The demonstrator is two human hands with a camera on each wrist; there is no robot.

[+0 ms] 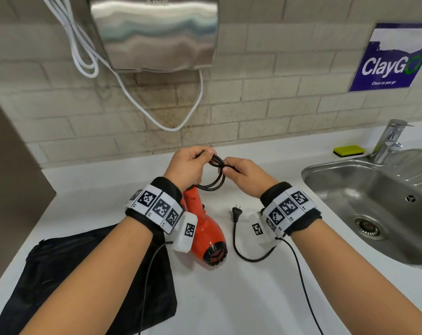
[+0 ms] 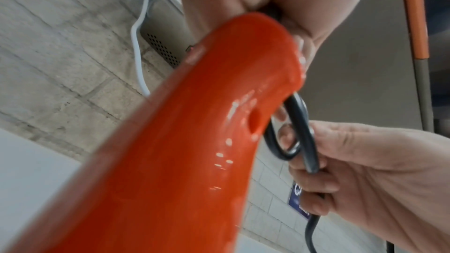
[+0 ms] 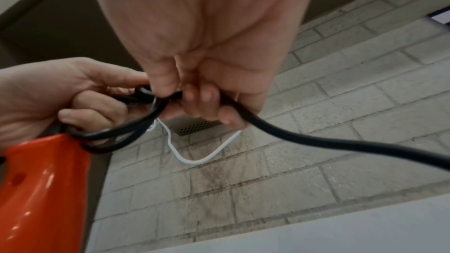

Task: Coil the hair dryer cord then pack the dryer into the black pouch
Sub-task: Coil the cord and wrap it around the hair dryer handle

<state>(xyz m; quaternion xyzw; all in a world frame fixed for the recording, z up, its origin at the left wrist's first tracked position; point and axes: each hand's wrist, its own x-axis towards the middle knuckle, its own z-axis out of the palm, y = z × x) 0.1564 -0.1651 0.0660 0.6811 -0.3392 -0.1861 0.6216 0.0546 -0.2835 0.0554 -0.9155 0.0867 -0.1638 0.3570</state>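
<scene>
An orange hair dryer [image 1: 206,234] lies on the white counter [image 1: 229,298], its handle [image 2: 194,141] rising toward my left hand [image 1: 189,166]. That hand grips several loops of the black cord [image 1: 213,176] just above the handle's end. My right hand [image 1: 241,171] pinches the same cord [image 3: 280,132] beside the loops. The loose tail trails under my right wrist and ends in a two-pin plug [image 1: 236,211] lying on the counter. The black pouch [image 1: 84,269] lies flat at the front left, partly under my left forearm.
A steel sink [image 1: 374,201] with a tap [image 1: 388,141] fills the right side, a yellow sponge [image 1: 349,150] behind it. A steel hand dryer [image 1: 154,32] with white cables [image 1: 142,102] hangs on the brick wall. A dark panel [image 1: 11,177] bounds the left.
</scene>
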